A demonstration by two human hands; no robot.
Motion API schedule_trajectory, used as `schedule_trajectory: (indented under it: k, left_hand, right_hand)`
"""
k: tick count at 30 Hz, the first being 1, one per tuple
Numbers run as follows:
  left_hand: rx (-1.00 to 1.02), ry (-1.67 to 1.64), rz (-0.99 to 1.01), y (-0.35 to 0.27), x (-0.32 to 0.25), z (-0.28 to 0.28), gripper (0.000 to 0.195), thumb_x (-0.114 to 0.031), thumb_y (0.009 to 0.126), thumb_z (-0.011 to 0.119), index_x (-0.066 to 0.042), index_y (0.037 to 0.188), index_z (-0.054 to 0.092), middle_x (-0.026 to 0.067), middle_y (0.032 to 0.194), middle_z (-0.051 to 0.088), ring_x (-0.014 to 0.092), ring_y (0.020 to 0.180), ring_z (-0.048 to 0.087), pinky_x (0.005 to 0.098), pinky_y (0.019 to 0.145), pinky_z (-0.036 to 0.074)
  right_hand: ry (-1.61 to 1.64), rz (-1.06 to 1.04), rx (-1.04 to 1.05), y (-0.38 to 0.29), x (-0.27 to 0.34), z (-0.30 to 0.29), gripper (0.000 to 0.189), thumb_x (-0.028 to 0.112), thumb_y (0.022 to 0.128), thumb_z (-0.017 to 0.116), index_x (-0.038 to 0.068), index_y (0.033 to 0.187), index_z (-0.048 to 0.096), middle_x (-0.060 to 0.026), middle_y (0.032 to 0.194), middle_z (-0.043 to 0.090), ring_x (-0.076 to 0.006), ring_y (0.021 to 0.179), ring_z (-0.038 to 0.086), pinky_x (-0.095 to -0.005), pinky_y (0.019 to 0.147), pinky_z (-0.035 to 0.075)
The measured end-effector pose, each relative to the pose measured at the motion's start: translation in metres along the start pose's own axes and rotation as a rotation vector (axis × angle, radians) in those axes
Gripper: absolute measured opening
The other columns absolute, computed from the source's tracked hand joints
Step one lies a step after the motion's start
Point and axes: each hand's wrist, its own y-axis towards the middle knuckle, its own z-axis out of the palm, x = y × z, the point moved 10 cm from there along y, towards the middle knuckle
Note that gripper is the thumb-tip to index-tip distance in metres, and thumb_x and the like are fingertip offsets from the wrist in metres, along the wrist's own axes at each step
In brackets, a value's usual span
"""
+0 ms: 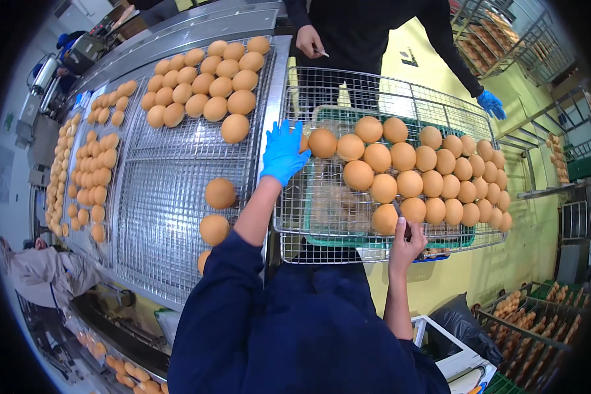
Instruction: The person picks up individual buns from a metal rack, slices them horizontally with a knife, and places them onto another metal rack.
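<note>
My left hand [283, 153], in a blue glove, lies with fingers spread over the left end of a wire rack [288, 216]. A round brown bun [304, 144] shows between its thumb and index finger, mostly covered by the hand. Whether the fingers grip that bun I cannot tell. My bare right hand [408, 244] holds a slim dark blade [397, 208] at the rack's near edge. The blade's tip reaches between a front-row bun [385, 219] and its neighbour [413, 211]. Rows of similar buns cover the middle and right of this rack.
At left, a metal table [278, 64] carries another wire rack [162, 197] with buns at its far end and near my left arm. Opposite stands a person in black [344, 29], one hand gloved [491, 104]. Loaded rack trolleys [537, 315] stand at right.
</note>
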Motion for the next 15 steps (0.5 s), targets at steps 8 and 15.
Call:
schedule_trajectory:
  k: [8,15]
  left_hand:
    - [0.086,-0.28,-0.231,-0.001,0.032,0.049,0.064,-0.038,0.069,0.068,-0.011,0.124,0.048,0.0195,0.127,0.041,0.038,0.115,0.04,0.0473,0.094,0.039]
    - [0.002,-0.071,0.115,0.014,-0.033,0.042,0.078,-0.04,0.069,0.068,-0.015,0.134,0.035,0.0226,0.133,0.036,0.045,0.122,0.031,0.0515,0.101,0.027]
  right_hand:
    - [0.022,0.12,-0.02,-0.016,-0.023,-0.016,0.013,0.018,0.081,0.063,0.008,0.075,0.058,0.0029,0.062,0.05,-0.0112,0.062,0.046,-0.0291,0.072,0.028]
    - [0.066,-0.005,0.014,-0.006,0.01,-0.001,0.01,0.017,0.079,0.064,0.009,0.075,0.058,0.002,0.063,0.051,-0.0122,0.062,0.046,-0.0297,0.074,0.028]
